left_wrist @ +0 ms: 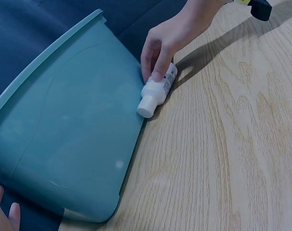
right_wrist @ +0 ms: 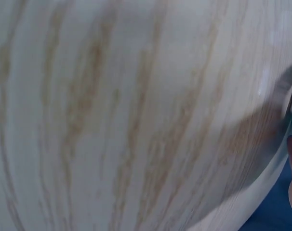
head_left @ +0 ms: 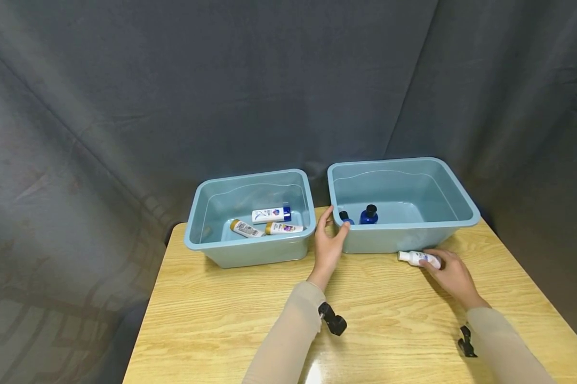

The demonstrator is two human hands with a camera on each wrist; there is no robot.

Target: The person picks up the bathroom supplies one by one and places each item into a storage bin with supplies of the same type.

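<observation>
My right hand (head_left: 454, 273) pinches a small white bottle (head_left: 415, 257) between thumb and fingers. The bottle lies on its side along the bottom front edge of the right blue bin (head_left: 403, 234), its cap pointing left. In the left wrist view, the bottle (left_wrist: 158, 89) lies against the bin's wall, held from above. At the bin's near left corner is my left hand (head_left: 328, 248), with fingers extended along the side and thumb at the front. Two dark blue bottles with black caps, one of them a blue bottle (head_left: 369, 215), stand inside this bin, partly hidden by its front wall.
The left blue bin (head_left: 250, 252) holds a white bottle with a blue cap (head_left: 271, 214) and two gold-capped containers, one a gold-capped tube (head_left: 285, 228). Both bins stand on the wooden table (head_left: 211, 314), a narrow gap between them. A dark curtain (head_left: 269, 90) hangs behind.
</observation>
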